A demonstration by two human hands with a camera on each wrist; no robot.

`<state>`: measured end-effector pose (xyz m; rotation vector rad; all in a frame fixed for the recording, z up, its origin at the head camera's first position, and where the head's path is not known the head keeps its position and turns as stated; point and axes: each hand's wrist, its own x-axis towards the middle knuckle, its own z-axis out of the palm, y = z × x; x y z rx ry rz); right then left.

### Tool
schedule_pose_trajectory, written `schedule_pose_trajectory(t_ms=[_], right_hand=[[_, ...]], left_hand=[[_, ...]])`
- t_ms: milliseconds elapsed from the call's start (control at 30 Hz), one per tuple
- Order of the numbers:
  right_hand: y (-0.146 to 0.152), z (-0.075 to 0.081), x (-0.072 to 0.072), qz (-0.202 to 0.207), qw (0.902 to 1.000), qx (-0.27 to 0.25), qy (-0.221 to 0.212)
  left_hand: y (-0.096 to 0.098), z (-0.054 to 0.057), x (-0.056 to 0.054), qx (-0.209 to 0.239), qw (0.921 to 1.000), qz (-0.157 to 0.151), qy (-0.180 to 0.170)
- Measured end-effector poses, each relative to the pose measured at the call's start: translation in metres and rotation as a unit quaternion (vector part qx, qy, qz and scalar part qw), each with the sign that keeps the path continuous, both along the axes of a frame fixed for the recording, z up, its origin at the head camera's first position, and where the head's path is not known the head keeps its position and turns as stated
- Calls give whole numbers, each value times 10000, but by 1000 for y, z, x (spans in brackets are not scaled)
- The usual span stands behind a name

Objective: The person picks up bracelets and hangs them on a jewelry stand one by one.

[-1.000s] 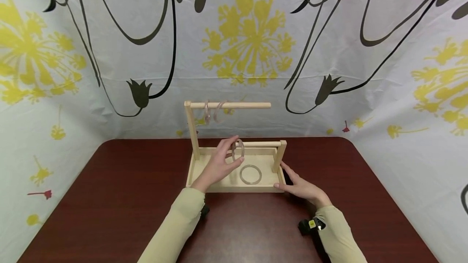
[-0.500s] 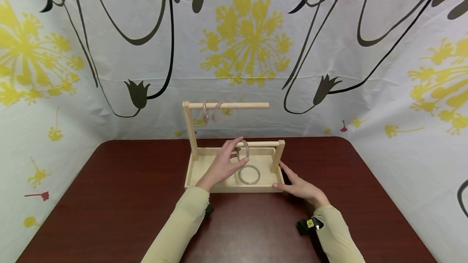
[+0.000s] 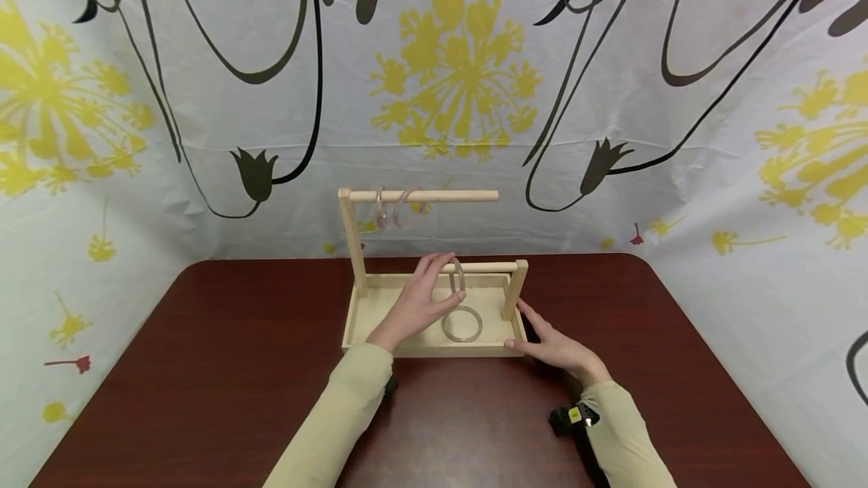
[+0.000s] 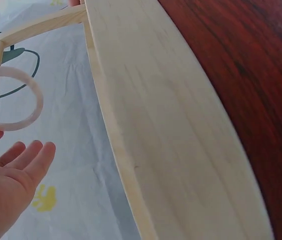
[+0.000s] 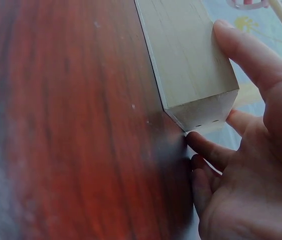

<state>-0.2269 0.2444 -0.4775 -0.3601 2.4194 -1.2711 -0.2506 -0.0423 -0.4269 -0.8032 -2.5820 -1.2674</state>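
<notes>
My left hand (image 3: 415, 306) pinches a translucent pale pink bangle (image 4: 39, 100) between thumb and fingers. The bangle stands upright with the lower bar (image 3: 490, 267) of the wooden stand passing through it, near that bar's free end. Below it, another bangle (image 3: 481, 325) lies flat in the tray (image 3: 420, 352) that forms the stand's base. At the tray's front right corner, my right hand (image 3: 559, 349) grips the stand, its thumb on the front wall and its fingers against the right side. Two more bangles (image 3: 381, 211) hang on the upper bar (image 3: 461, 196).
The stand rests near the far edge of a dark red-brown table (image 3: 258, 337). One upright post (image 3: 355, 243) rises at its left, a shorter one (image 3: 515, 292) at its right. Behind hangs a white patterned cloth (image 3: 271, 119).
My left hand has moved right, carrying the bangle farther along the lower bar. My right hand keeps its grip on the stand's corner.
</notes>
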Motion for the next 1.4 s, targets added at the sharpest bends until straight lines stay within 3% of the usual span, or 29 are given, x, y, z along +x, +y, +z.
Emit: schedule_pose_trajectory(t_ms=[267, 500, 867, 1000, 1233, 1400], right_hand=[[0, -2, 0, -28, 10000, 34, 4], [0, -1, 0, -64, 10000, 55, 5], [-1, -1, 2, -75, 9999, -58, -70], [-2, -1, 3, -77, 9999, -86, -95], [-2, -1, 3, -1, 10000, -56, -30], [-1, -1, 3, 1, 10000, -91, -23]], left_hand=[[0, 7, 0, -478, 9978, 64, 453], [2, 13, -4, -1397, 9814, 216, 1298], [8, 18, -3, -2347, 9577, 503, 1585], [11, 20, -2, -2527, 9510, 560, 1692], [15, 24, -2, -2988, 9321, 742, 1908], [20, 29, -2, -3179, 9257, 687, 1933]])
